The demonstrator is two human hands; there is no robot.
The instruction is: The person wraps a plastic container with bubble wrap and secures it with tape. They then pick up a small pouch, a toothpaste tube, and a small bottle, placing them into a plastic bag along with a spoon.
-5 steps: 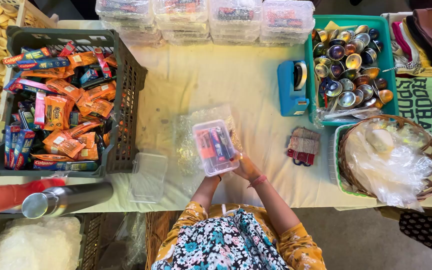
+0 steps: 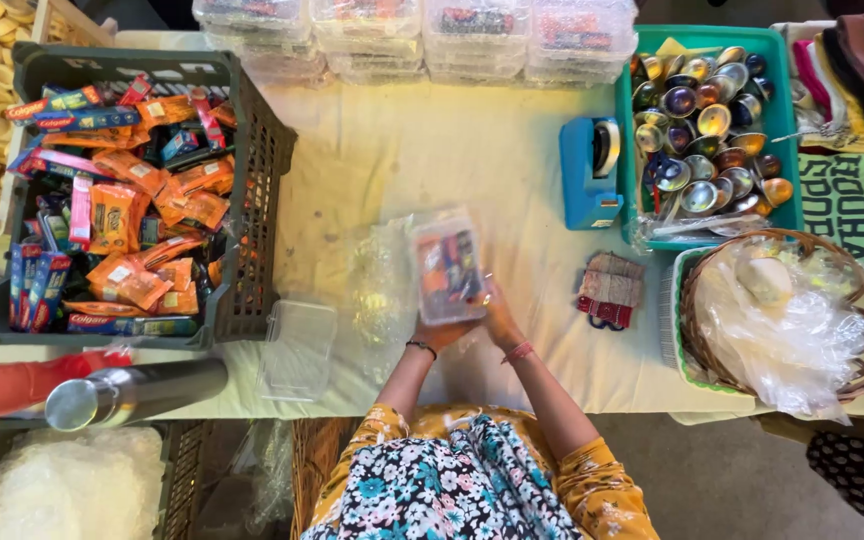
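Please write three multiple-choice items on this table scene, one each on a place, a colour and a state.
1. Where is the tape dispenser?
A. left of the green tray
B. inside the dark crate
C. in the basket

2. What colour is the tape dispenser?
A. red
B. blue
C. yellow

3. How is the clear box held?
A. lying untouched on the table
B. in the left hand only
C. between both hands, with the right hand

Answers: 1 A, it stands against the tray's left wall; 2 B, its body is blue; 3 C, a hand grips the box's near end on each side.
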